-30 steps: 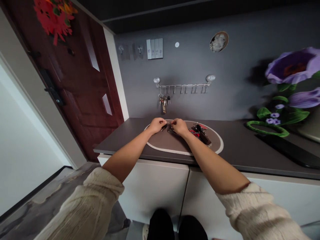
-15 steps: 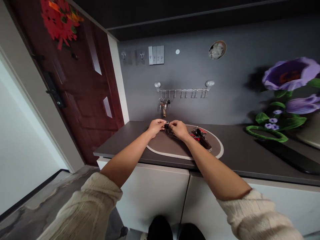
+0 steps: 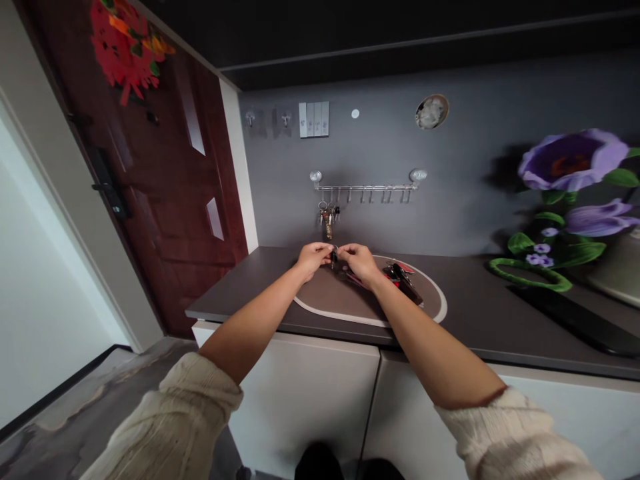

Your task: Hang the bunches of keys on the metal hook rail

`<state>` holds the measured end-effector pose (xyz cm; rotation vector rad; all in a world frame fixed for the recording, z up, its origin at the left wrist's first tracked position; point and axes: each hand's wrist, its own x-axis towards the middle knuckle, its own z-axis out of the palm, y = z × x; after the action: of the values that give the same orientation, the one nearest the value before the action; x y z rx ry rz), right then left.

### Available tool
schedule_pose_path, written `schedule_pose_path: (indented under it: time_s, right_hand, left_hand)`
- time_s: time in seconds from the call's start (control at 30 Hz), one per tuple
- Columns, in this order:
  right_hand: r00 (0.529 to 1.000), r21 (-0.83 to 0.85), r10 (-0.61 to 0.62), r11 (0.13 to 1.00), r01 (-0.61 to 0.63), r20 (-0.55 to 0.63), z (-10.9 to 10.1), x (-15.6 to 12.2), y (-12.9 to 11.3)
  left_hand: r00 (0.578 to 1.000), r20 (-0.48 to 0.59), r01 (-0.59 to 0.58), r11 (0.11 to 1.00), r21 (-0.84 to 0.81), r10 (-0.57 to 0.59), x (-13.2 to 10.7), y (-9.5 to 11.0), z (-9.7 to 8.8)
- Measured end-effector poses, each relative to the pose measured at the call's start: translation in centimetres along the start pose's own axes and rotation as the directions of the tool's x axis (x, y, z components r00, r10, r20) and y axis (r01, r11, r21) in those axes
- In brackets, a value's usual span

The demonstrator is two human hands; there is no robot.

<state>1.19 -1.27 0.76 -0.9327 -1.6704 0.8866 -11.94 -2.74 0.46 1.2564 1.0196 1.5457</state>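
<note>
Close together over the brown oval mat (image 3: 345, 309), both hands pinch one small bunch of keys (image 3: 334, 259) on a ring. My left hand (image 3: 314, 259) is closed on it from the left, thumb and fingers pressed together. From the other side my right hand (image 3: 359, 261) grips the ring with its fingertips. The keys dangle between the two hands, dark at the top; their details are too small to make out. Right of my right hand, a pile of keys and dark key holders (image 3: 404, 280) lies on the mat, partly behind my wrist.
A clear hook rail (image 3: 370, 188) is fixed to the grey wall; other keys (image 3: 327, 217) hang from its left hooks. Purple artificial flowers (image 3: 573, 163) and a long black object (image 3: 575, 320) occupy the counter's right. A dark red door (image 3: 165, 200) stands left. A dark cabinet (image 3: 400, 40) overhangs.
The view has tilted slightly, so the scene sits lower. Both hands stay together on the keys, which now hang more visibly between them.
</note>
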Motion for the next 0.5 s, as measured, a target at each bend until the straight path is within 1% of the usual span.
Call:
schedule_pose_path:
  time_s: [0.17,0.27,0.5]
  right_hand:
    - [1.000,0.045,0.019,0.999,-0.018,-0.019,-0.17,-0.31,-0.47]
    - [0.999,0.050,0.005,0.999,-0.004,-0.034,-0.28,-0.46,-0.75]
    - [0.998,0.020,-0.056,0.998,0.057,-0.037,-0.53,-0.55,-0.77]
  left_hand:
    - [1.000,0.011,-0.001,1.000,-0.006,0.001,-0.20,0.21,0.16]
    - [1.000,0.015,-0.008,1.000,0.023,0.008,-0.28,0.30,0.17]
    - [0.993,0.050,-0.113,0.984,0.140,0.107,-0.09,-0.01,-0.11]
